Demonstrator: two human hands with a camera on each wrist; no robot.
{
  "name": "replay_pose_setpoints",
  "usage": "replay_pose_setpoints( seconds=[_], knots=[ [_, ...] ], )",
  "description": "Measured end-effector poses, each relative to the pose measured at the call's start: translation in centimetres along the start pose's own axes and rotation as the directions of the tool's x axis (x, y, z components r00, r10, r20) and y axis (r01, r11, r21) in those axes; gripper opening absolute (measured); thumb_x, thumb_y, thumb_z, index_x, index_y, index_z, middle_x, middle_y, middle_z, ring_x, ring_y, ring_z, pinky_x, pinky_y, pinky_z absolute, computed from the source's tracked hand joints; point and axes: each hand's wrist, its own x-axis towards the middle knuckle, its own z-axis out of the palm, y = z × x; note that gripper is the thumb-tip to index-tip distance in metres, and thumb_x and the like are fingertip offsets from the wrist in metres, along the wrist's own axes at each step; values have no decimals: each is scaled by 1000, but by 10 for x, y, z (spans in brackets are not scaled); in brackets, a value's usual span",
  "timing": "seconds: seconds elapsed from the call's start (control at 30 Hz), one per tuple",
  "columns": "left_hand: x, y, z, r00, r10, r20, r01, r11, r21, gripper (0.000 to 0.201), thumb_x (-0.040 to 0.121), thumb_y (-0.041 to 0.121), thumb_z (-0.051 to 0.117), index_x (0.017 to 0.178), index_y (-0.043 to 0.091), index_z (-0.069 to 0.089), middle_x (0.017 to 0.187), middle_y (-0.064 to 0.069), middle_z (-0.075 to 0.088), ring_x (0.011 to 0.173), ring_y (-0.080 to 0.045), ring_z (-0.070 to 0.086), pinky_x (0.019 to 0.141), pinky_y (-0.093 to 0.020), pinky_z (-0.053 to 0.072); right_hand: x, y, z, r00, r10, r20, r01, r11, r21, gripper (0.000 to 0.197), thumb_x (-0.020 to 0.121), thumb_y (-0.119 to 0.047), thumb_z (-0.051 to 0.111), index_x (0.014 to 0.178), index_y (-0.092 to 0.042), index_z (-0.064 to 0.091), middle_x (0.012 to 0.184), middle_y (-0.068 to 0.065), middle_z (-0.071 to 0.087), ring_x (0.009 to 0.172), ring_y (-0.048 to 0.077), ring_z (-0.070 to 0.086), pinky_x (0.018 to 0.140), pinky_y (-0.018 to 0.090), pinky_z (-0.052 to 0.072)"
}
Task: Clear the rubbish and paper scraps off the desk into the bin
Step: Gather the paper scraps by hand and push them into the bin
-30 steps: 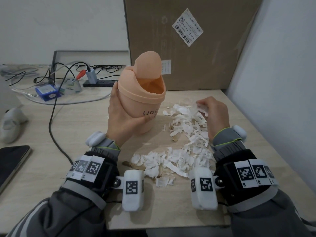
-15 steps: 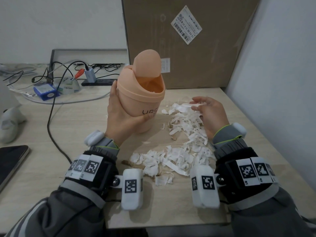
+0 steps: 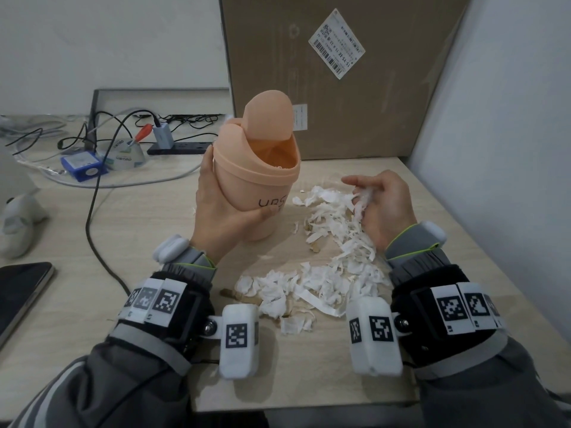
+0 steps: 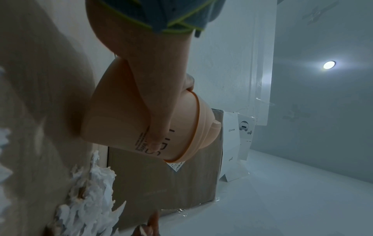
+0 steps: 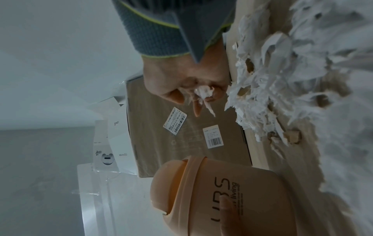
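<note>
We see a pale wood-grain desk (image 3: 324, 359) strewn with torn white paper scraps (image 3: 321, 282), a few brown bits among them. A peach bin (image 3: 262, 186) stands on it, tilted, beside the scraps. A cardboard box (image 3: 355, 88) stands at the back; a dark phone (image 3: 18, 288) lies at the left edge, cables (image 3: 92, 217) trailing across.

An office or lab workspace: a pale wood-grain desk (image 3: 77, 242) set against white walls. Behind it, a large brown cardboard shipping box (image 3: 340, 88); left of the box, a black power strip (image 3: 182, 147) with tangled black cables (image 3: 102, 128).
</note>
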Motion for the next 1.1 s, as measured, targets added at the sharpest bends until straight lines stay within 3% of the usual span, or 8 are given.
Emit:
replay_pose_setpoints(
  seconds=[0.1,0.2,0.3,0.47,0.67,0.8,0.93,1.1],
  knots=[
    [-1,0,0,1000,4,13,-4,1000,7,134,47,62,88,152,43,7,154,6,32,141,-18,38,113,-52,39,-3,-5,-1,994,-11,109,10,1000,16,46,84,-15,26,104,4,63,85,3,55,68,11,38,54,24,27],
    [-1,2,1,999,23,24,-23,999,23,136,48,60,88,155,36,7,154,7,31,142,-15,37,114,-50,39,-7,-8,1,982,-54,181,31,992,125,46,88,-7,22,109,1,61,93,5,52,73,10,45,55,19,37],
    [-2,5,1,999,35,38,-37,998,43,137,48,60,87,156,32,7,153,9,30,142,-14,36,116,-48,38,-8,-10,4,967,-174,185,137,971,196,38,91,1,29,114,0,60,92,3,55,74,5,51,57,13,42],
    [-4,8,1,993,58,98,-63,997,51,136,49,58,88,156,32,8,154,5,32,142,-16,37,115,-50,38,-11,-10,4,922,-349,168,337,937,93,31,90,10,47,115,-4,61,86,1,58,73,0,57,74,12,47],
    [-7,13,5,978,107,180,-110,994,6,135,49,55,89,156,33,8,155,6,32,142,-15,38,114,-50,39,-22,-11,15,897,-405,176,403,914,48,24,81,1,67,100,-11,58,94,17,66,84,17,68,76,23,54],
    [-8,15,5,965,119,234,-122,992,-2,135,49,53,88,154,41,3,156,8,27,144,-15,35,115,-51,39,-32,-7,24,850,-483,209,512,850,-120,22,64,-19,83,79,-21,67,94,33,64,84,38,62,79,46,55],
    [-10,18,5,956,129,263,-131,991,-9,134,50,48,87,153,40,3,154,7,29,143,-13,36,115,-48,39,-35,-2,31,792,-559,244,610,738,-290,14,72,0,76,77,-13,72,73,3,71,71,17,67,68,27,57],
    [-10,18,7,952,137,272,-146,989,13,135,50,45,87,157,32,6,152,3,33,140,-14,38,113,-49,40,-35,4,30,723,-582,373,687,545,-481,12,76,-18,74,87,-21,75,82,0,69,72,-4,60,71,10,46]
  ],
)
